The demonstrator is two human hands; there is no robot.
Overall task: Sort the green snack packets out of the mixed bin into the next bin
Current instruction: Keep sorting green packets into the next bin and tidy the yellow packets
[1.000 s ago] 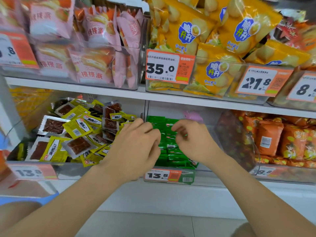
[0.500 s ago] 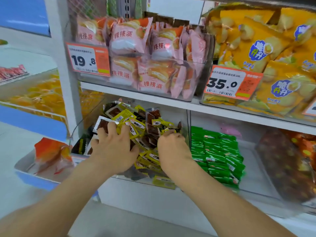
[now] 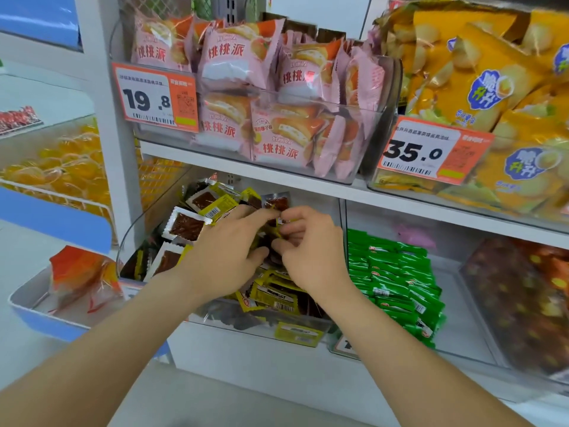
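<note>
The green snack packets [image 3: 397, 282] lie stacked in the next bin [image 3: 462, 318], to the right of the divider, and neither of my grips is on them. A second ago both were over that green stack. Now both have crossed back to the left and are down in the mixed bin [image 3: 132, 223].

My left grip [image 3: 228, 257] lies across the pile with the fingers stretched out and fairly straight, pressing on the packets and closed on nothing. My right grip [image 3: 311, 254] is just beside it, almost touching, with the fingers curled in toward the gap between the two. A yellow packet [image 3: 281, 224] sits at those fingertips, but I cannot tell whether it is pinched or only nudged.

All I see around my grips are more yellow packets [image 3: 274, 298] and clear packets of brown strips [image 3: 184, 226]. No green shows on top.

I judge that one drop-off is done and I am digging for the next green packet. Any left would be buried, so the pile needs turning over.
</note>
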